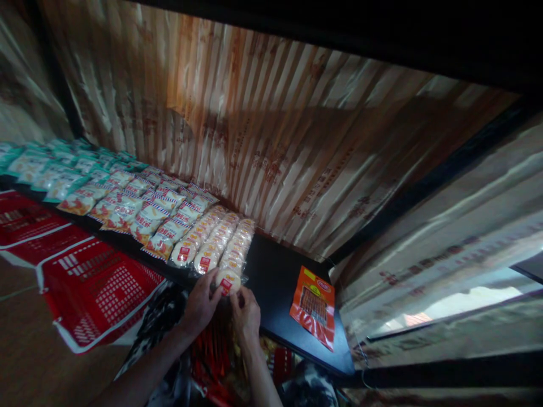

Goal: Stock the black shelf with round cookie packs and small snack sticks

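Note:
Between my two hands is a round, pale packaged cracker (228, 281) with a red label, at the front of the rightmost row of similar packs. My left hand (202, 302) pinches its left edge, thumb near the label. On its lower right edge, the fingers of my right hand (246, 312) are closed. More round cracker packs (212, 249) lie overlapping in rows just beyond my hands. Left of them are several white-and-orange snack bags (155, 212), also in rows.
Green snack bags (63, 169) fill the far left of the black shelf (271, 271). An orange snack packet (313, 305) lies near its right end. Red baskets or bags (102, 288) are at lower left. Pleated printed sheeting (271, 130) hangs behind; a dark beam (382, 39) crosses above.

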The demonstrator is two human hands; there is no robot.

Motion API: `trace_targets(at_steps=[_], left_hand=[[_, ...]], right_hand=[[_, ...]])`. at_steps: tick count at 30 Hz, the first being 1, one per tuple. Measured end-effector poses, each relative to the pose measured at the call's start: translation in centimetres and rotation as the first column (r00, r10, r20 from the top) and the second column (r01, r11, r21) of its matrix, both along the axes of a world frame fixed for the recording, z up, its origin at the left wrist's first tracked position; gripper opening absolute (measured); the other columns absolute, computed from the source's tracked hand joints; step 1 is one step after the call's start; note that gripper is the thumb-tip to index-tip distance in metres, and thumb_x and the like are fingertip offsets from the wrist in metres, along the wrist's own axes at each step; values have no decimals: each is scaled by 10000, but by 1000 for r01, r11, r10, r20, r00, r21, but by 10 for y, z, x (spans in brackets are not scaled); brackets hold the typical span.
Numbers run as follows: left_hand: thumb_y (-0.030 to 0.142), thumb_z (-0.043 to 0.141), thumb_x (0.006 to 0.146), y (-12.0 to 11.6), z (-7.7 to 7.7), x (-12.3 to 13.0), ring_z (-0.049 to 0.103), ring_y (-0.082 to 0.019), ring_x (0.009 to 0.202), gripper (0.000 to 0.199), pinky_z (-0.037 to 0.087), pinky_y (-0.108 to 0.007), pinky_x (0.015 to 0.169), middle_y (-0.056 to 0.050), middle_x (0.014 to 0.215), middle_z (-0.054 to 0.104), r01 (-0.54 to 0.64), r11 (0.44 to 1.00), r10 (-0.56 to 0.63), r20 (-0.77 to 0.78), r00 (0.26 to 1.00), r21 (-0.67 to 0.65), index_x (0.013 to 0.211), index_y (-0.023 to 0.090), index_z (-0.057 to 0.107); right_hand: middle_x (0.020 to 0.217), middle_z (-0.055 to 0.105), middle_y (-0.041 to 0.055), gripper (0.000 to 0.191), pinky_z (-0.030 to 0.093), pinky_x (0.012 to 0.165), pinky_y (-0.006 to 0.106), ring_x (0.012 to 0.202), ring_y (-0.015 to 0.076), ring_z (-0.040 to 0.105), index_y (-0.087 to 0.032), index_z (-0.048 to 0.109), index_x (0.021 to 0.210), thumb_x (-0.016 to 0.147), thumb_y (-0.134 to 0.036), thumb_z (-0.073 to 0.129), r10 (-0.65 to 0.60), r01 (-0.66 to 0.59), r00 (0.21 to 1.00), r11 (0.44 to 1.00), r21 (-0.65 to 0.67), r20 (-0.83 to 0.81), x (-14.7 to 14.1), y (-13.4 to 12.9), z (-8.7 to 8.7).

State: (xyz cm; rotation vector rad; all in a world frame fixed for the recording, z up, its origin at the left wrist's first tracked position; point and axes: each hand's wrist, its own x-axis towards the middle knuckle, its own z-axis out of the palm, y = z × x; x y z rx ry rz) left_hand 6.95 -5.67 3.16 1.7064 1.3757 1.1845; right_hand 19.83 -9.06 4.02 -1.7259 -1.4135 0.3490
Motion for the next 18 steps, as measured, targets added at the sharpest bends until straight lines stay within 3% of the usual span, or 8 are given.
trace_targets(at_steps=[8, 18], left_hand=[[257, 458, 809, 4, -15, 9, 445, -245, 1188, 474, 377, -439, 987, -97, 1242, 516, -14, 983, 42, -151, 988, 185, 1274, 209, 384], [250, 445, 833, 10, -26, 9, 374, -250, 1247, 461, 353, -433, 1012, -107, 1315, 444, -9, 958, 98, -295, 951, 288, 1286, 194, 376]], right_hand=[[644, 557, 3, 246, 373, 555, 228, 567, 132, 505, -199, 631, 745, 805, -388, 485, -24, 23, 999, 1000, 11, 29, -2, 11, 4], [700, 574, 8, 162, 376, 586, 230, 606, 139, 527, -198, 608, 785, 780, -311, 492, -54, 54, 998, 997, -60, 11, -4, 20, 0]])
